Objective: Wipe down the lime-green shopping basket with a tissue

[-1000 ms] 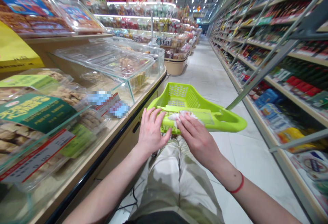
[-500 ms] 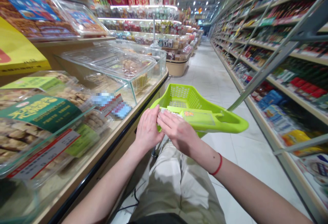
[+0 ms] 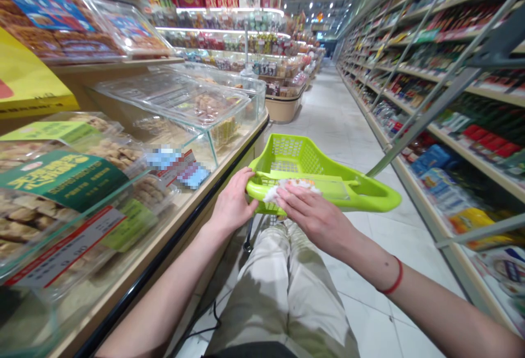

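A lime-green plastic shopping cart basket [image 3: 289, 144] with a perforated wall stands before me. My left hand [image 3: 233, 204] is closed around the left end of its green handle [image 3: 259, 189]. Under the fingers of my right hand [image 3: 312, 211] is a crumpled white cloth [image 3: 271, 195], pressed against the middle of the handle. A clear label panel [image 3: 334, 188] on the handle is partly covered by the cloth and hand. A red string bracelet [image 3: 396, 277] circles my right wrist.
To the left runs a display counter with packed biscuits [image 3: 61, 183], price tags and clear-lidded bins [image 3: 180, 95]. Tall stocked shelves [image 3: 459, 74] with a metal ladder [image 3: 418, 123] line the right. Between them lies the tiled aisle [image 3: 328, 95].
My right hand has slid right along the handle with the white cloth, away from my left hand. My left hand has shifted slightly left and stays on the handle's left end.
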Motion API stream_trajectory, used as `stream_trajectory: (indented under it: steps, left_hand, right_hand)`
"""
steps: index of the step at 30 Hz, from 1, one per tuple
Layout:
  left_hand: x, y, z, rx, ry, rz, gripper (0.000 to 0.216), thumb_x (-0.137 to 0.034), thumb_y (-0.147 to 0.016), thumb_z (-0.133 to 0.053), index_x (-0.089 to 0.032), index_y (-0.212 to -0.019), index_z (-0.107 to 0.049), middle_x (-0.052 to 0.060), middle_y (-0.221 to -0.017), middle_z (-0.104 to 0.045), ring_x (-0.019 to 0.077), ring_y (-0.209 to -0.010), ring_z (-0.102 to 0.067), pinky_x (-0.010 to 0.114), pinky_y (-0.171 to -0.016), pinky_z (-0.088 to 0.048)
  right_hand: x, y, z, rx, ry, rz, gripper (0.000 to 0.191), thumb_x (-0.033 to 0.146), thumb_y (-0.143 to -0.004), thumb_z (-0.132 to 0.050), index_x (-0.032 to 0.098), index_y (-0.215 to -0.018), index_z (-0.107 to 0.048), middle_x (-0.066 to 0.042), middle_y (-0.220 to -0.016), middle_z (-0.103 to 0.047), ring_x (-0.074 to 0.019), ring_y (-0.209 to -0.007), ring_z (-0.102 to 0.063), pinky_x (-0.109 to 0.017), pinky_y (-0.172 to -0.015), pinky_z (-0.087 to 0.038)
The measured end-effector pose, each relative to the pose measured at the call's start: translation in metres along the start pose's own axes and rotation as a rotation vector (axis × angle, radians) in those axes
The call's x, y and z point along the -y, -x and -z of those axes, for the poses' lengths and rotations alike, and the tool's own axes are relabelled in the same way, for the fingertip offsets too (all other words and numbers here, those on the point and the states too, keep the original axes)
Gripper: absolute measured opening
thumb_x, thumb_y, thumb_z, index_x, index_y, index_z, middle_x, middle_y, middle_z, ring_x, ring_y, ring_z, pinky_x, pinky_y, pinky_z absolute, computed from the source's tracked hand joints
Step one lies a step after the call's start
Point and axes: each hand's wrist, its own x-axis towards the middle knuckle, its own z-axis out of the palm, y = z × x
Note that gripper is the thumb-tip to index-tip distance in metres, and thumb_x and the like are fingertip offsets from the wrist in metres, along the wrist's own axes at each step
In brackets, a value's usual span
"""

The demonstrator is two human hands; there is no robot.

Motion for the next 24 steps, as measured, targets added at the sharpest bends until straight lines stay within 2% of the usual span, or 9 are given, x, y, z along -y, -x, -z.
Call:
stream_trajectory:
  steps: [3, 7, 11, 15, 19, 24]
  left_hand:
    - [0.001, 0.0, -0.003, -0.007, 0.02, 0.006, 0.054, -0.014, -0.077, -0.06, -0.018, -0.129, -0.049, 0.013, -0.139, -0.058, 0.0245, -0.134, -0.055, 0.043, -0.112, -0.048]
    - [0.01, -0.002, -0.007, -0.062, 0.073, -0.019, 0.051, -0.009, -0.077, -0.054, -0.019, -0.127, -0.052, 0.011, -0.134, -0.063, 0.0215, -0.129, -0.058, 0.041, -0.112, -0.049]
    - [0.019, -0.003, -0.009, -0.094, 0.084, -0.015, 0.049, -0.009, -0.077, -0.052, -0.02, -0.126, -0.053, 0.01, -0.129, -0.066, 0.0204, -0.125, -0.061, 0.041, -0.111, -0.05]
    - [0.02, -0.004, -0.008, -0.088, 0.085, -0.022, 0.043, -0.012, -0.082, -0.053, -0.02, -0.124, -0.054, 0.011, -0.131, -0.065, 0.0209, -0.127, -0.06, 0.04, -0.11, -0.05]
    - [0.019, -0.003, -0.006, -0.068, 0.069, -0.029, 0.047, -0.01, -0.08, -0.056, -0.02, -0.126, -0.052, 0.011, -0.135, -0.062, 0.0214, -0.129, -0.059, 0.04, -0.111, -0.049]
    - [0.015, -0.003, -0.005, -0.056, 0.037, -0.023, 0.051, -0.007, -0.076, -0.056, -0.019, -0.126, -0.052, 0.011, -0.135, -0.062, 0.022, -0.131, -0.058, 0.04, -0.113, -0.047]
  right_hand:
    - [0.008, -0.031, -0.013, 0.028, -0.053, -0.039, 0.043, 0.008, -0.097, -0.047, 0.012, -0.139, -0.057, -0.013, -0.144, -0.059, -0.0236, -0.138, -0.05, -0.044, -0.115, -0.046]
    - [0.017, -0.07, -0.026, 0.058, -0.099, -0.146, 0.037, 0.018, -0.099, -0.047, 0.012, -0.134, -0.059, -0.015, -0.136, -0.064, -0.0243, -0.128, -0.059, -0.04, -0.11, -0.05]
    - [0.022, -0.083, -0.033, 0.058, -0.095, -0.19, 0.035, 0.023, -0.1, -0.045, 0.011, -0.129, -0.061, -0.016, -0.13, -0.067, -0.0255, -0.12, -0.063, -0.04, -0.103, -0.054]
    - [0.021, -0.063, -0.034, -0.025, -0.033, -0.083, 0.042, 0.016, -0.099, -0.044, 0.006, -0.138, -0.056, -0.017, -0.141, -0.061, -0.0285, -0.132, -0.056, -0.043, -0.111, -0.049]
    - [0.008, -0.022, -0.019, -0.071, 0.026, 0.078, 0.045, 0.007, -0.097, -0.043, 0.006, -0.141, -0.054, -0.015, -0.149, -0.054, -0.029, -0.142, -0.045, -0.047, -0.114, -0.046]
    - [-0.015, 0.029, 0.009, 0.007, 0.103, 0.108, 0.043, 0.007, -0.1, -0.04, 0.007, -0.141, -0.054, -0.014, -0.15, -0.052, -0.0289, -0.143, -0.044, -0.048, -0.111, -0.05]
